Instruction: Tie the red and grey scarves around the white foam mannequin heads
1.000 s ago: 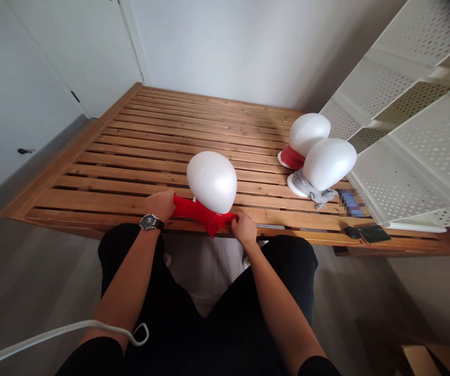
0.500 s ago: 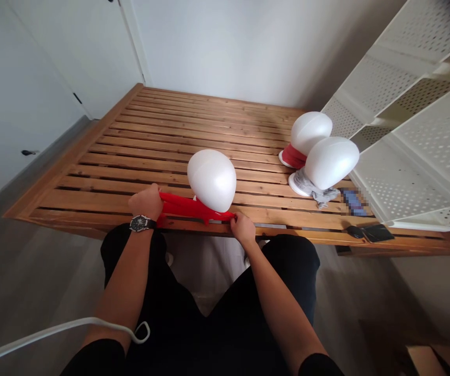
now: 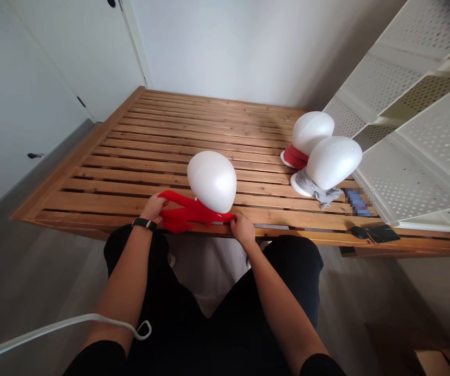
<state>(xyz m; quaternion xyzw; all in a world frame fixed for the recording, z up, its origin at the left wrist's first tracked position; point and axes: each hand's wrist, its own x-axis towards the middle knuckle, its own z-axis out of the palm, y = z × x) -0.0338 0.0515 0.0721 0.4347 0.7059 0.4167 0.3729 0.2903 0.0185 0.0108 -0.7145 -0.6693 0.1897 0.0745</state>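
Note:
A white mannequin head (image 3: 212, 180) stands near the front edge of the slatted wooden surface, straight ahead of me. Bright red cloth, a scarf (image 3: 181, 216) by its look, runs around the front of its neck. My left hand (image 3: 153, 210), with a watch strap at the wrist, grips the scarf's left part, where the fabric hangs in a loose loop. At the right, the other end of the red fabric is pinched in my right hand (image 3: 243, 228), just beside the head's base. The neck is mostly hidden under the head.
To the right stand two more white heads, one with a dark red scarf (image 3: 296, 156) and one with a grey scarf (image 3: 319, 190). Beyond them are a blurred phone-like item (image 3: 358, 202), a black wallet-like item (image 3: 383, 233) and a white perforated rack (image 3: 424, 146). A white cable (image 3: 60, 325) crosses my left forearm.
My left hand has turned at the wrist, and the scarf's left part has spread from a taut band into an open loop. My right hand keeps its place.

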